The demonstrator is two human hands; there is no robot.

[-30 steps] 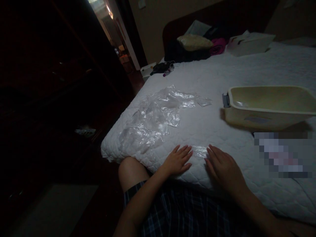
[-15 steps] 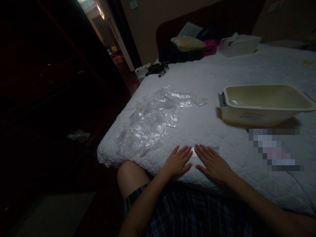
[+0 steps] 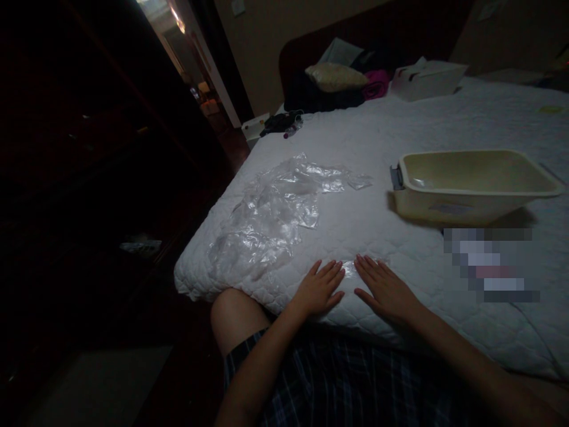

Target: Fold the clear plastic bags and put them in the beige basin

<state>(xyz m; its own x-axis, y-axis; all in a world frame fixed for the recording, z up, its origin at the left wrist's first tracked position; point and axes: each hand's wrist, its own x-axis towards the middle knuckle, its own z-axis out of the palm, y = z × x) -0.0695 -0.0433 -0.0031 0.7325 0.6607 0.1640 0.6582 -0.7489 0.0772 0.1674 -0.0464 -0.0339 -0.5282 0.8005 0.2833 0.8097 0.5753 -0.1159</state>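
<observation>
Fingers lying flat on a clear bag

Near the edge of the bed, the bag is lying between and under the hands, its long axis running left to right. Right hand is covering part of it, sitting nearer; left hand is apparently touching only its left end. Fingers are resting straight, unclenched, both hands grasping nothing
</observation>
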